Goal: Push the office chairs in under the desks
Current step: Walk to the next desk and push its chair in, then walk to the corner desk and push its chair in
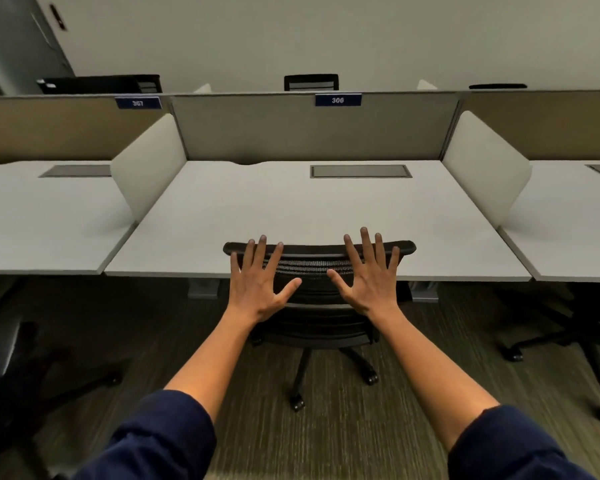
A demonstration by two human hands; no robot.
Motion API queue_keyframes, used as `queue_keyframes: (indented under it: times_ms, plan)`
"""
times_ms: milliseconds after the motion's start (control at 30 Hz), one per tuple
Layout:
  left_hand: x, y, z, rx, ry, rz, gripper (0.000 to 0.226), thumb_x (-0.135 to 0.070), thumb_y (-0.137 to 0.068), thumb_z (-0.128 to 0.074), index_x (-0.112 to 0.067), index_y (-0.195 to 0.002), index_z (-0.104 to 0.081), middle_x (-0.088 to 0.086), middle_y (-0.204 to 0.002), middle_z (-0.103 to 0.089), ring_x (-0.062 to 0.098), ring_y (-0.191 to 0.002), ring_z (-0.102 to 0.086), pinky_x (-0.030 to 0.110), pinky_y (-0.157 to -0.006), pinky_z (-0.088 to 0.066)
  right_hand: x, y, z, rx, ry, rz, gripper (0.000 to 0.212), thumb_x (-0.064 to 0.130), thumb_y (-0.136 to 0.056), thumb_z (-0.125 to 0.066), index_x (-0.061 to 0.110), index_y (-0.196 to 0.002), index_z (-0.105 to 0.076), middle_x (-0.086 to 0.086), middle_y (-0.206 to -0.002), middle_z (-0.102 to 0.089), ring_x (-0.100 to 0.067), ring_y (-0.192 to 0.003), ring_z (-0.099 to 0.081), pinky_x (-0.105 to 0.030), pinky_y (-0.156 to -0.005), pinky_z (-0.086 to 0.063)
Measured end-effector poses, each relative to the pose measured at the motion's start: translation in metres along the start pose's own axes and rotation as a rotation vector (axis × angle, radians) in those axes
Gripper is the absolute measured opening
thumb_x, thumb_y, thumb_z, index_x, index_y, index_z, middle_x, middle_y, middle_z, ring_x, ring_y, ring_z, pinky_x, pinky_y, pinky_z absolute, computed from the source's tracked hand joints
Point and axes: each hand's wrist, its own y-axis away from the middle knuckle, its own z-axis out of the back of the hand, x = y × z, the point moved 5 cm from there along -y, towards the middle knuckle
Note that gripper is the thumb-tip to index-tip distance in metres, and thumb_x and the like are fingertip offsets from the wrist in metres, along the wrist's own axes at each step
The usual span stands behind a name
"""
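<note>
Two hands are spread flat, fingers splayed, over the back of a black mesh office chair (pixel 317 271). The left hand (pixel 260 282) lies on the left part of the backrest, the right hand (pixel 369 277) on the right part; neither grip is curled around anything, both are fully open with palms toward the mesh, and whether the palms actually press the mesh cannot be told. The chair stands straight ahead of the hands, its backrest top overlapping the near edge of a pale grey tabletop (pixel 291 209), its seat hidden beneath and its wheeled base (pixel 326 372) still out on the floor below the wrists.

Beyond the fingertips the tabletop is bare apart from a dark rectangular cable hatch (pixel 361 171) set in near the back. A grey partition (pixel 312 129) rises behind it, bearing a blue label reading 306 (pixel 338 100). White side screens (pixel 149 164) stand to either side of the hands, dividing this tabletop from neighbouring ones. Left of the left hand, a second blue label (pixel 138 103) sits on the next partition. Another chair back (pixel 311 82) shows above the partition, against a plain wall. Under the forearms lies dark streaked carpet (pixel 361 438); more chair bases (pixel 568 341) stand out to the right.
</note>
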Motion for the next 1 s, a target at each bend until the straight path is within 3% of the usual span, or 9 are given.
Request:
queue_keyframes:
  times_ms: [300, 567, 1000]
  plan:
    - [0.012, 0.079, -0.007, 0.038, -0.008, 0.086, 0.095, -0.084, -0.082, -0.012, -0.034, -0.161, 0.003, 0.004, -0.168, 0.02, 0.025, -0.154, 0.02, 0.057, -0.12, 0.013, 0.052, 0.05, -0.024, 0.001, -0.049, 0.16, 0.087, 0.08, -0.089, -0.021, 0.032, -0.161, -0.008, -0.008, -0.17, 0.005, -0.034, -0.156, 0.007, -0.066, -0.12, 0.002]
    - [0.067, 0.15, 0.008, 0.026, -0.042, 0.221, 0.092, -0.083, -0.083, -0.012, -0.035, -0.16, 0.004, 0.006, -0.168, 0.019, 0.026, -0.154, 0.02, 0.058, -0.121, 0.01, 0.134, 0.079, -0.034, 0.072, -0.09, 0.278, 0.087, 0.08, -0.089, -0.023, 0.035, -0.161, -0.003, -0.007, -0.17, 0.009, -0.034, -0.156, 0.006, -0.067, -0.12, -0.001]
    - [0.224, 0.371, 0.071, -0.079, -0.051, 0.466, 0.09, -0.083, -0.083, -0.009, -0.036, -0.159, 0.005, 0.009, -0.169, 0.012, 0.029, -0.155, 0.014, 0.061, -0.123, 0.005, 0.374, 0.192, -0.013, 0.096, -0.129, 0.496, 0.088, 0.084, -0.088, -0.011, 0.035, -0.161, -0.006, -0.008, -0.17, 0.004, -0.036, -0.155, 0.001, -0.066, -0.12, 0.001]
